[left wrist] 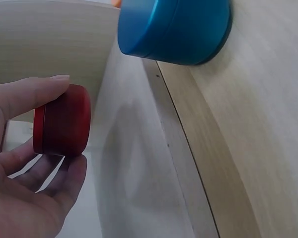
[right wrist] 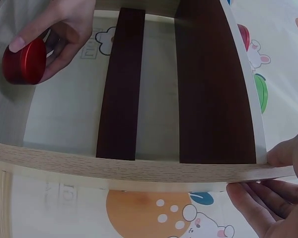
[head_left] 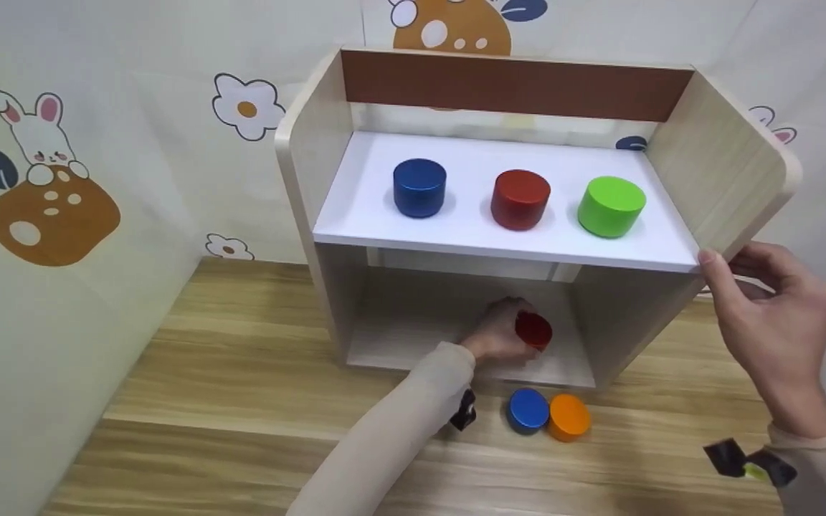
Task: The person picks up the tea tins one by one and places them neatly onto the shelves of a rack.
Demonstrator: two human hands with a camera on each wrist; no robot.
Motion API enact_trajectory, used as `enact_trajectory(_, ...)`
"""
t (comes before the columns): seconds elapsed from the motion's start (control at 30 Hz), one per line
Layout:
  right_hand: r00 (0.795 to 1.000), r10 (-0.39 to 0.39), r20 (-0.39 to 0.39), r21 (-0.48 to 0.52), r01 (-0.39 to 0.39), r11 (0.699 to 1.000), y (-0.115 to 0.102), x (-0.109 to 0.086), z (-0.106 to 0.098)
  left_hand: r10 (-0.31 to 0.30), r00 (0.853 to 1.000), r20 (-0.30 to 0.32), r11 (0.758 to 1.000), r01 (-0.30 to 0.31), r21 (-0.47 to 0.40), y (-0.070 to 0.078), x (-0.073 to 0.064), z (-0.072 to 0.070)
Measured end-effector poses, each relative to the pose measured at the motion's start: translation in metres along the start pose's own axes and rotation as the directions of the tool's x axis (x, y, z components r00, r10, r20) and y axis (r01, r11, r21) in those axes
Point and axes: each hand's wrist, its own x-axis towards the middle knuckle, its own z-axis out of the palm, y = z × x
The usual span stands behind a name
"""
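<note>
My left hand (head_left: 502, 337) reaches into the lower compartment of a small wooden shelf (head_left: 725, 161). Its thumb and fingers grip a small red round tin (head_left: 535, 330), which the left wrist view shows lying on its side between them, just above the compartment floor. At the shelf's right side panel, my right hand (head_left: 779, 315) pinches the front edge, thumb on the near side and fingers behind. On the white upper board stand a dark blue tin (head_left: 419, 188), another red tin (head_left: 520, 200) and a green tin (head_left: 611, 206), in a row.
In front of the shelf, a blue tin (head_left: 528, 411) and an orange tin (head_left: 568, 417) stand side by side on the wood-grain table (head_left: 205, 401). Behind and to the left rises a wall covering (head_left: 155, 143) printed with rabbits and flowers.
</note>
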Motion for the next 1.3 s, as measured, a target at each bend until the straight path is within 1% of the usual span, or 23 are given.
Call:
enact_trajectory(0.17,1.0,-0.005,-0.007,0.03,0.005,1.0,0.0,0.0,0.001,-0.028,0.999,0.024,0.999,0.027,0.032,-0.002,0.006,0.004)
enact_trajectory(0.27,1.0,-0.004,-0.01,0.048,0.004,0.999,0.0,0.001,0.001,-0.034,0.999,0.031,0.999,0.033,0.032,-0.003,0.009,0.007)
enact_trajectory(0.33,1.0,-0.002,-0.009,0.044,0.003,0.999,0.0,0.0,0.001,-0.04,0.999,0.033,0.999,0.039,0.03,-0.004,0.01,0.009)
enact_trajectory(0.4,1.0,-0.003,-0.004,0.016,0.003,1.0,0.0,0.0,0.001,-0.053,0.998,0.031,0.998,0.052,0.031,-0.003,0.011,0.011)
enact_trajectory(0.5,1.0,-0.001,-0.001,-0.005,0.001,1.0,0.0,-0.001,0.001,-0.08,0.996,0.028,0.996,0.079,0.035,-0.003,0.011,0.015)
enact_trajectory(0.6,1.0,0.002,-0.006,0.003,-0.002,1.0,0.0,-0.001,0.001,-0.105,0.994,0.027,0.994,0.104,0.018,-0.002,0.011,0.019)
enact_trajectory(0.73,1.0,0.005,-0.014,0.012,-0.005,1.0,0.0,0.0,0.001,-0.118,0.993,0.026,0.993,0.118,0.007,-0.003,0.011,0.023)
enact_trajectory(0.93,1.0,0.007,-0.001,-0.011,-0.007,1.0,0.0,-0.001,0.001,-0.116,0.993,0.019,0.993,0.116,0.004,-0.002,0.01,0.026)
enact_trajectory(1.1,1.0,0.011,-0.006,-0.012,-0.011,1.0,0.0,-0.001,0.001,-0.117,0.993,0.015,0.993,0.118,-0.003,-0.002,0.011,0.028)
enact_trajectory(1.3,1.0,0.004,-0.01,-0.004,-0.004,1.0,0.0,0.0,0.001,-0.046,0.999,0.028,0.999,0.046,-0.018,-0.008,0.011,0.023)
